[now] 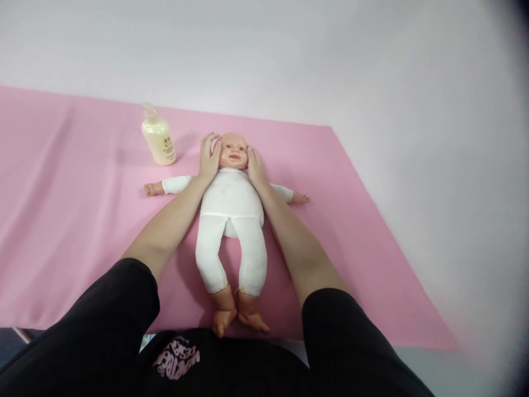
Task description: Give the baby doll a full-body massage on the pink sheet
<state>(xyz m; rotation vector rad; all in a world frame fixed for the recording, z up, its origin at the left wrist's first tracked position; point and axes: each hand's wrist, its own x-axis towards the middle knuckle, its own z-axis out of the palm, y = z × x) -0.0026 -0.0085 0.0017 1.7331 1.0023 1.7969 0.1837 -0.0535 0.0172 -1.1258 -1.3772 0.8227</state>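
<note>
I am cupping the doll's (232, 201) head between both palms: my left hand (209, 157) is lying flat and open against one side of its face, and my right hand (255, 165) is lying flat and open against the other, neither one gripping. The doll is lying on its back on the pink cloth (74, 220), arms spread and feet pointing toward me. A cream lotion bottle (158, 139) is standing just beyond the doll's arm, near my left hand.
</note>
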